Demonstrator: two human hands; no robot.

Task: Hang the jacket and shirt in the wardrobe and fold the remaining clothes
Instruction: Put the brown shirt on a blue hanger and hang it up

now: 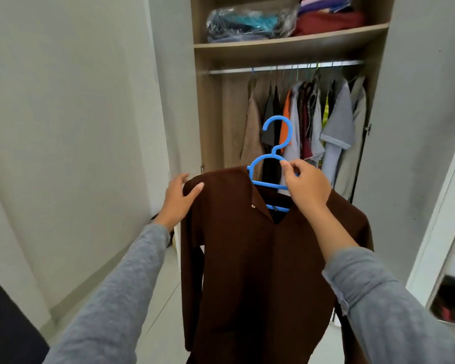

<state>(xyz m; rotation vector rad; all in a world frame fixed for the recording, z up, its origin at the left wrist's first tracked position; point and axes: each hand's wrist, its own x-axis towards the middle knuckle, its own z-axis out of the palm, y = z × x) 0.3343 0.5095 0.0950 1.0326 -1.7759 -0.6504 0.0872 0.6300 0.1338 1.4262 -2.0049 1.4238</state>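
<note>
Brown shirt [260, 258] draped on blue hanger [271, 164], held up before open wardrobe [210, 114], right hand [306, 183] pinching hanger's arch, left hand [179, 198] grasping shirt's shoulder, clothes [313, 119] on rail [286, 67] behind

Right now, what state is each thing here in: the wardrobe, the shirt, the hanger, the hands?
wardrobe: open.
rail: carries hung clothes, left end bare.
blue hanger: held up, hook free of the rail.
brown shirt: draped on the hanger, not yet hung.
left hand: grips the shirt's shoulder.
right hand: pinches the hanger.
</note>
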